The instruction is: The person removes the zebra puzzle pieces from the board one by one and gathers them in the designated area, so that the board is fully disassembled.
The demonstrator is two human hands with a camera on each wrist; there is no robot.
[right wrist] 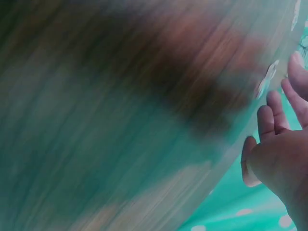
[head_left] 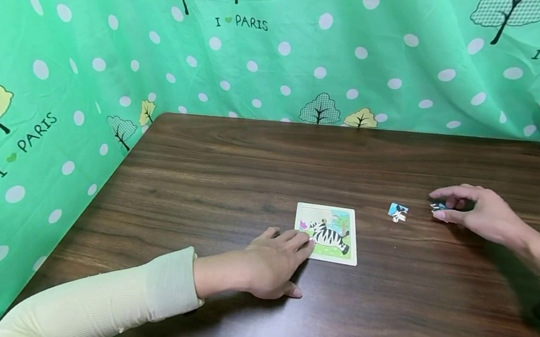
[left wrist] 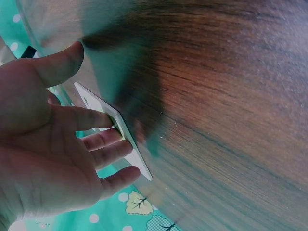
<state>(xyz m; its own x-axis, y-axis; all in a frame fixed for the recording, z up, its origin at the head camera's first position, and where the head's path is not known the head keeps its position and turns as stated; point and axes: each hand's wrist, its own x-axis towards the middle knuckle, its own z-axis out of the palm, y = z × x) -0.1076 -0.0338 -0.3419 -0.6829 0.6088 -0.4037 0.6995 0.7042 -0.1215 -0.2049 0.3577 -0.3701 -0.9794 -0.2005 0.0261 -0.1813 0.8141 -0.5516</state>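
A square puzzle board (head_left: 330, 255) with a zebra picture lies flat on the table. The left hand (head_left: 277, 263) rests its fingertips on the board's left edge, fingers extended and thumb apart; the left wrist view shows this hand (left wrist: 53, 139) at the board (left wrist: 96, 102) too. To the right, the right hand (head_left: 485, 215) is over a small blue-and-white piece (head_left: 437, 206), thumb and index finger spread around it. In the right wrist view a piece (right wrist: 268, 79) lies just beyond the fingers of this hand (right wrist: 284, 159), with no clear grip on it.
Another blue, black and white piece (head_left: 398, 212) lies between the board and the right hand. The brown wooden table (head_left: 228, 168) is bordered behind and at the left by a green dotted cloth (head_left: 272, 81) printed with trees.
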